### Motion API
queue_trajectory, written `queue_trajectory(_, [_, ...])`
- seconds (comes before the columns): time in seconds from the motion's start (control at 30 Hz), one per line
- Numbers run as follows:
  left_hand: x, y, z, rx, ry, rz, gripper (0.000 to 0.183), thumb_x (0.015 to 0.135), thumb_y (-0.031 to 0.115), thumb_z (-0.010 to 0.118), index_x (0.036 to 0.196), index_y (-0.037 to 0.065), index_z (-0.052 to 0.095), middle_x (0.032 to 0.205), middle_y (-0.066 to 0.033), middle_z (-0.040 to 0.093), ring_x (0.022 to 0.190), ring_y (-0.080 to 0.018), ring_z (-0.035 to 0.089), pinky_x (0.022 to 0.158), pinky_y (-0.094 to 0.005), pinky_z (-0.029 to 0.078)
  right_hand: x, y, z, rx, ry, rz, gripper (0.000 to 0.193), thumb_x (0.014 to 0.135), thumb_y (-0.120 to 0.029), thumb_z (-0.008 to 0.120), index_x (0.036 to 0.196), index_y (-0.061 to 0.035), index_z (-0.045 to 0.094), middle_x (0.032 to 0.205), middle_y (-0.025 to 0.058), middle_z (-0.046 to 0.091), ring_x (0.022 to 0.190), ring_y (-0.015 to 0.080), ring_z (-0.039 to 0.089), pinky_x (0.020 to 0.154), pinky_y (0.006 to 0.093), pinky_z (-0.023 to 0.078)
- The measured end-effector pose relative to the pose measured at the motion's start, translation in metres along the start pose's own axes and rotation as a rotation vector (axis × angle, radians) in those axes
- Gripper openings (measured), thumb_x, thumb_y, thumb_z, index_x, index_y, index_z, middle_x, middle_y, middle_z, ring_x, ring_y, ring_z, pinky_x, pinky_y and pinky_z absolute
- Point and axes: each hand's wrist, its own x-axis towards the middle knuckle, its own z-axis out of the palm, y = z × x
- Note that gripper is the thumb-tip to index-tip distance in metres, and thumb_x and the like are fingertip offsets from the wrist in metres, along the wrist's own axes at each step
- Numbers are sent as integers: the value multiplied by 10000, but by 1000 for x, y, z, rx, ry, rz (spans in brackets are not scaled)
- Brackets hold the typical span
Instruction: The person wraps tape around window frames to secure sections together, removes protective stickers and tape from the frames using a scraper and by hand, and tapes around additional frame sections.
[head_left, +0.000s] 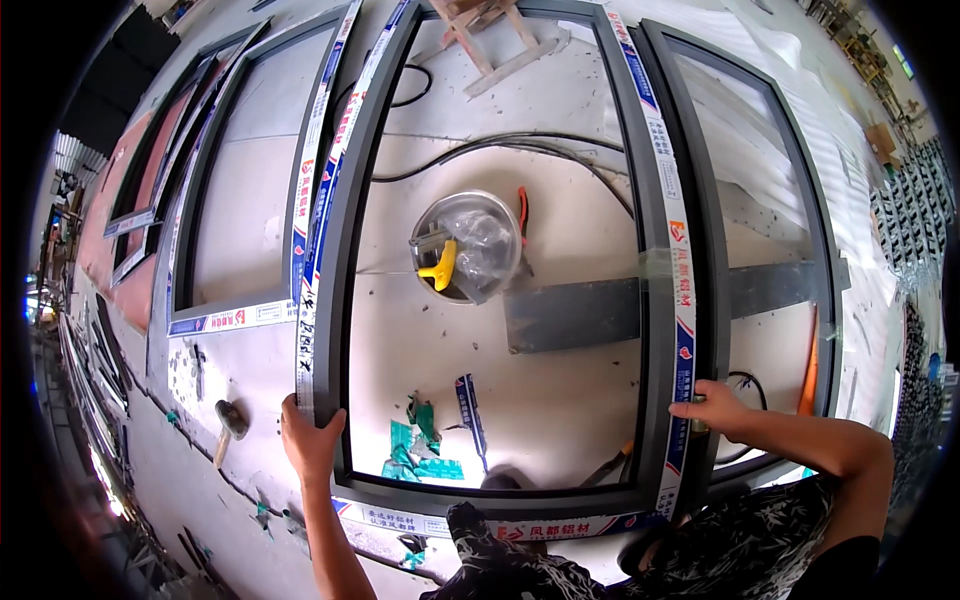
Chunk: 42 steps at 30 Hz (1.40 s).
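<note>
A large dark grey window frame (655,375), with printed white-and-blue protective film along its outer edges, spans the middle of the view. My left hand (308,440) is closed around its left side near the bottom corner, thumb on the inner edge. On the right side, my right hand (718,408) grips the same frame, thumb over the filmed edge; its other fingers are partly hidden. Through the opening I see a round metal bowl (512,215) holding clear plastic bags (475,235) and a yellow-handled tool (445,265). Red-handled pliers (523,207) lie beside the bowl.
Similar frames flank mine, one at left (185,250) and one at right (825,290). A dark board (570,318) and black cables (500,142) cross the floor. A hammer (231,420), green film scraps (425,467) and a wooden trestle (485,45) are around.
</note>
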Motion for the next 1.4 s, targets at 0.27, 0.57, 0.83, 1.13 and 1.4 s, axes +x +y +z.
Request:
queue_trajectory(0.27, [12, 8, -30, -190, -62, 15, 706, 630, 302, 824, 1177, -38, 534, 1058, -228, 626, 948, -358, 615, 851, -412, 485, -27, -14, -17, 165, -50, -85, 341, 807, -203, 793, 1027, 25, 669, 964, 87, 690, 894, 155, 646, 819, 288, 519])
queue_trajectory(0.57, [26, 21, -59, -31, -13, 82, 651, 642, 358, 818, 1059, -75, 567, 970, -235, 659, 868, -373, 642, 812, -418, 502, -19, -12, -17, 118, -18, -91, 425, 829, -284, 772, 1101, 1, 614, 978, 101, 672, 876, 189, 656, 727, 356, 560])
queue_trajectory(0.83, [127, 55, -86, 115, 144, 148, 704, 675, 398, 801, 1167, -56, 583, 1066, -251, 657, 999, -403, 639, 876, -442, 499, 25, -68, 27, 215, 24, -136, 450, 805, -328, 788, 1053, 11, 624, 1035, 107, 632, 961, 244, 632, 717, 424, 573])
queue_trajectory(1.13, [164, 137, -130, 213, 252, 165, 746, 705, 430, 772, 1245, -44, 574, 1127, -241, 660, 1027, -374, 653, 912, -411, 498, 60, -128, -4, 302, 41, -208, 560, 819, -355, 777, 1190, -8, 541, 1076, 107, 624, 957, 204, 620, 775, 462, 536])
queue_trajectory(1.4, [110, 186, -199, 280, 415, 292, 698, 692, 380, 784, 1225, -19, 572, 1141, -228, 636, 1050, -384, 619, 905, -436, 487, 97, -103, 16, 268, -97, -206, 589, 846, -388, 741, 1225, 4, 518, 1146, 108, 593, 1018, 230, 607, 827, 457, 560])
